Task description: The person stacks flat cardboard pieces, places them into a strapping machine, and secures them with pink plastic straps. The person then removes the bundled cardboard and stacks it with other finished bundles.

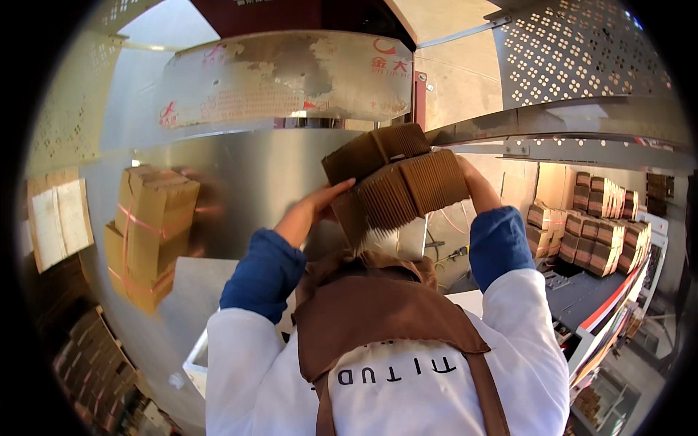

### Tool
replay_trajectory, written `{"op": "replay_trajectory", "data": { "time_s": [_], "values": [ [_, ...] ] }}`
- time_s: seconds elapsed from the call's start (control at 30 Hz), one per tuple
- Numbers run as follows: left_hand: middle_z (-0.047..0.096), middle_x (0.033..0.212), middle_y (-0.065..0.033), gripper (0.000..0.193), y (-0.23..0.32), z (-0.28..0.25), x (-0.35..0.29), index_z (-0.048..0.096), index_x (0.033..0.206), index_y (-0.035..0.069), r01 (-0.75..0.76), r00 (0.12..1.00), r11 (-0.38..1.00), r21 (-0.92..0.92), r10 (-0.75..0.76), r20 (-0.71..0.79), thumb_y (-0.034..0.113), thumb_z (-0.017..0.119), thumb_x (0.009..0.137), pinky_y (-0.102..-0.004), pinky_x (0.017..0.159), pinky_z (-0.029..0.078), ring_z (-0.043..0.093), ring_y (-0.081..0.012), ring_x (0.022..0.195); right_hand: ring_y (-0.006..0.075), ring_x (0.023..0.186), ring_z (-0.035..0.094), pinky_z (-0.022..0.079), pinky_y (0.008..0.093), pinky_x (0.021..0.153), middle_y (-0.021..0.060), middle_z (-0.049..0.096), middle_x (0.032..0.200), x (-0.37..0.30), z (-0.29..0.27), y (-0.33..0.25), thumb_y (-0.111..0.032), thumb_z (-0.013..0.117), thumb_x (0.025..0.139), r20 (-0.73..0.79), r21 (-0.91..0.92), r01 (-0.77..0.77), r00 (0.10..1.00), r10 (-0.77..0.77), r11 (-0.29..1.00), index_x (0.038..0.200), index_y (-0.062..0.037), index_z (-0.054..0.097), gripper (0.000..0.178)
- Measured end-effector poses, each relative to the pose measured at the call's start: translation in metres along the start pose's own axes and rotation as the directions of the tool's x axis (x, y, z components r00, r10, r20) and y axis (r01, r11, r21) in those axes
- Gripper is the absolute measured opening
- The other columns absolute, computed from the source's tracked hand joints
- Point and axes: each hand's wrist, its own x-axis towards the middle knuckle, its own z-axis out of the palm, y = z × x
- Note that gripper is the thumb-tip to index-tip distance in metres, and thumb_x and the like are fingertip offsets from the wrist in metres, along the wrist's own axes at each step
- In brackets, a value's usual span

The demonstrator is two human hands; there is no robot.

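Note:
A thick stack of brown folded cardboard pieces (407, 190) is held up in front of my chest, tilted, with its many layered edges fanned along the near side. My left hand (325, 202) grips its left end, thumb laid along the cardboard. At the right end, my right hand (476, 183) holds the stack from the side, its fingertips mostly hidden behind it. A second row of cardboard (374, 152) lies against the far side of the stack. Below it, a steel tabletop (251, 171) spreads out to the left.
Cardboard bundles tied with pink strapping (153, 229) stand at the left. Several cardboard stacks (592, 236) sit on a dark machine bed (582, 294) at the right. A worn metal plate (291, 80) and a metal rail (567, 120) run across the far side.

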Motion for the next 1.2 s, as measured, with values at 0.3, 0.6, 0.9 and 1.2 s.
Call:
{"op": "replay_trajectory", "data": {
  "time_s": [0.3, 0.6, 0.9, 1.2],
  "values": [
    [0.065, 0.113, -0.0075, 0.068, 0.010, 0.007, 0.008, 0.052, 0.129, 0.013, -0.011, 0.999, 0.999, 0.038, 0.010, 0.038, 0.059, 0.063, 0.080, -0.0429, 0.073, 0.055, 0.067, -0.0242, 0.092, 0.0356, 0.106, 0.054, 0.042, 0.0438, 0.091, 0.0182, 0.057, 0.117, -0.126, 0.082, -0.128, -0.043, 0.040, 0.097, -0.077, -0.822, 0.498, 0.386, -0.919, 0.278, 0.121, -0.0015, 0.054, 0.050],
    [0.063, 0.117, -0.0087, 0.069, -0.001, -0.002, 0.026, 0.048, 0.132, 0.015, -0.046, 0.998, 0.999, 0.008, 0.046, 0.035, 0.056, 0.064, 0.080, -0.0455, 0.072, 0.055, 0.066, -0.0273, 0.095, 0.0326, 0.138, 0.023, 0.017, 0.0587, 0.107, 0.0112, 0.030, 0.149, -0.065, 0.149, -0.115, -0.066, 0.033, 0.086, 0.340, -0.892, 0.450, 0.600, -0.724, -0.046, 0.142, -0.0195, 0.037, 0.073],
    [0.066, 0.112, -0.0017, 0.053, 0.009, 0.012, 0.012, 0.053, 0.127, 0.014, 0.009, 0.998, 0.999, 0.035, -0.006, -0.058, 0.049, 0.059, 0.088, -0.0337, 0.080, 0.052, 0.065, -0.0175, 0.096, 0.0316, 0.100, 0.056, 0.042, 0.0415, 0.088, 0.0136, 0.061, 0.109, -0.087, 0.091, -0.116, -0.035, 0.050, 0.094, 0.057, -0.773, 0.594, 0.415, -0.908, 0.223, 0.109, -0.0054, 0.060, 0.035],
    [0.062, 0.119, -0.0040, 0.078, 0.001, 0.000, 0.018, 0.036, 0.139, 0.019, -0.064, 0.998, 0.998, 0.027, 0.063, 0.014, 0.055, 0.067, 0.078, -0.0424, 0.070, 0.054, 0.065, -0.0217, 0.095, 0.0158, 0.079, 0.060, 0.048, 0.0313, 0.070, 0.0068, 0.066, 0.094, 0.005, -0.030, -0.002, -0.029, 0.048, 0.094, 0.079, -0.292, 0.068, 0.996, -0.047, 0.954, 0.106, 0.0002, 0.063, 0.035]
  ]
}}
